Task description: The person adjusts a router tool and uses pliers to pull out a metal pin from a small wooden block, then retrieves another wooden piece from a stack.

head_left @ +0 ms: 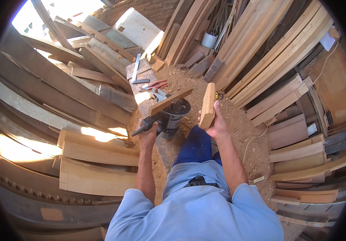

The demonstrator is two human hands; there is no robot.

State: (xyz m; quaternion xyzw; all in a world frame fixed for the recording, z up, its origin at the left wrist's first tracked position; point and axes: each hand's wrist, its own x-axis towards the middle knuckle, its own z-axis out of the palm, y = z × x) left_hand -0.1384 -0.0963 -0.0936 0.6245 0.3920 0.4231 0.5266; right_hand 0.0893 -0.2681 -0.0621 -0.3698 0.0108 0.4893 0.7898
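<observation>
Head view: left hand clenched around the black handle of a router, strip of wood lying across its top. Right hand up, fingers grasping a short wooden block upright. Looks like a pause to check the piece; next, probably bringing block down to the cutter squarely.

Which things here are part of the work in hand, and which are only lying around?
In use: wooden block in right hand; router gripped by left hand.

Lying about: red pliers, metal square, white bucket, stacked planks.
</observation>
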